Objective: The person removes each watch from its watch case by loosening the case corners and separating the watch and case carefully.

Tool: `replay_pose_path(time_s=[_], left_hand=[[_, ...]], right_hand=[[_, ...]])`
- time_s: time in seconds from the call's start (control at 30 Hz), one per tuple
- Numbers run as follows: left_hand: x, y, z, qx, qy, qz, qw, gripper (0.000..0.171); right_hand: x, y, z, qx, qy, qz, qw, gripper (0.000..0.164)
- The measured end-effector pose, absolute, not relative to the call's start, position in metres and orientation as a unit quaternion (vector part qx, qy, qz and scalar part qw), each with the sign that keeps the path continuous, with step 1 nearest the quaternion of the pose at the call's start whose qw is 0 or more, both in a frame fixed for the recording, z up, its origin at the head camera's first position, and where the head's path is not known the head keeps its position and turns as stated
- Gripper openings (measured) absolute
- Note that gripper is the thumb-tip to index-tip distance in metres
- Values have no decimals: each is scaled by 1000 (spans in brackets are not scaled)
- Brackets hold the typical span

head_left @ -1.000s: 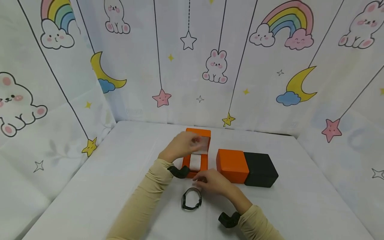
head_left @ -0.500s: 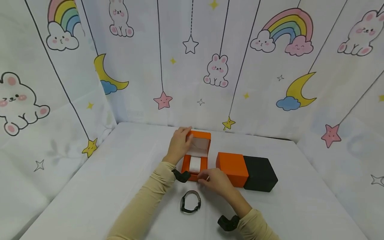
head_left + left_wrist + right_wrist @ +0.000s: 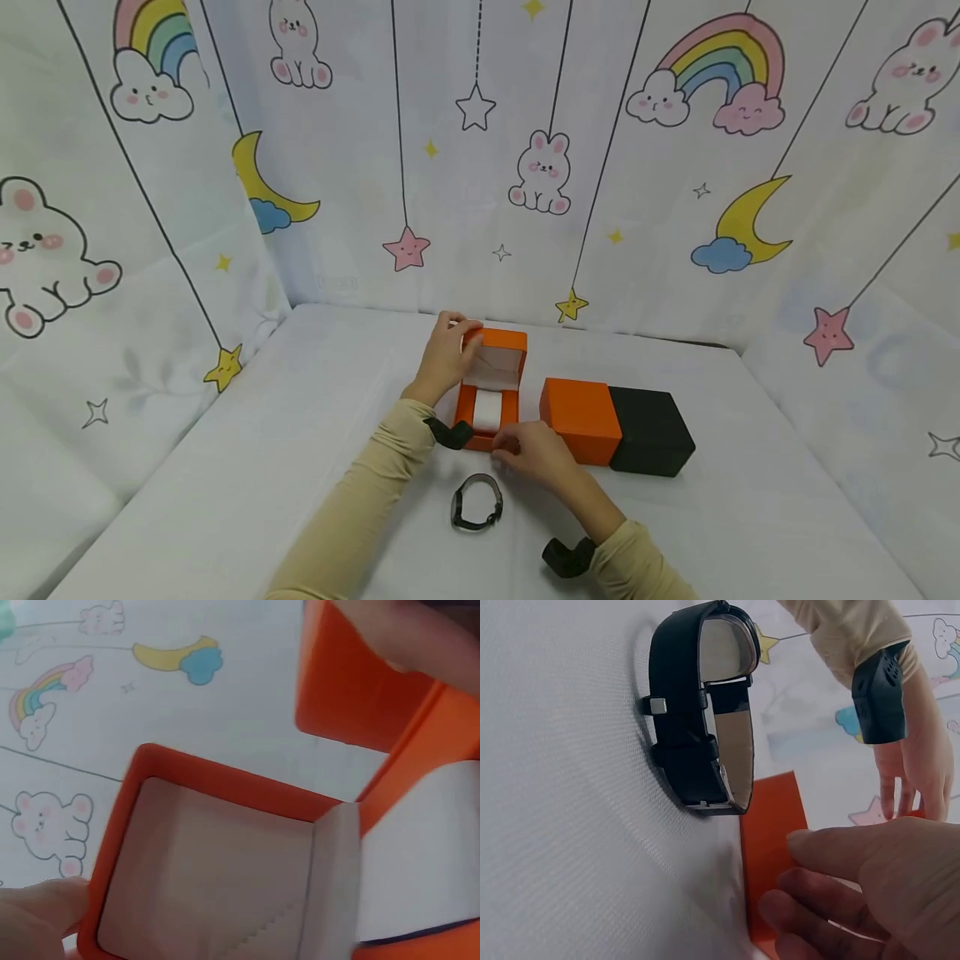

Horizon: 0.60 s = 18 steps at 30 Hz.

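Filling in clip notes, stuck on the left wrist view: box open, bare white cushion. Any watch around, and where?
Observer: Yes. Head view shows a watch on the table, on the person's side of the box.
Operator: Right hand holding it?
Observer: No. Right wrist view shows a gap between the right hand and the watch.

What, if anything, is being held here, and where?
The left hand holds the open orange box by the upper left of its raised lid. Whether the right hand, at the box's front, grips anything cannot be told.
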<state>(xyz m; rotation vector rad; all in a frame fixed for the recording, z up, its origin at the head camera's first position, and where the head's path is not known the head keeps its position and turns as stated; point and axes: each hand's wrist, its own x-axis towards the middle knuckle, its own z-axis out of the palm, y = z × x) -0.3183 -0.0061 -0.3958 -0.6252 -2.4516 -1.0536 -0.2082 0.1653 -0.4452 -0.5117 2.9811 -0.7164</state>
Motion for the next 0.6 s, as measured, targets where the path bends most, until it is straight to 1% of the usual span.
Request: replay_pose_path(time_s=[0.2, 0.4, 0.6], left_hand=[[-321, -13, -392, -249, -867, -417, 116, 29], [-318, -16, -386, -259, -863, -425, 85, 30], [-319, -19, -383, -254, -867, -425, 55, 36]], right_hand=[[-210, 166, -448, -172, 954, -244, 37, 9], [-211, 165, -451, -175, 955, -238, 40, 9], [-212, 163, -454, -176, 961, -210, 34, 8]])
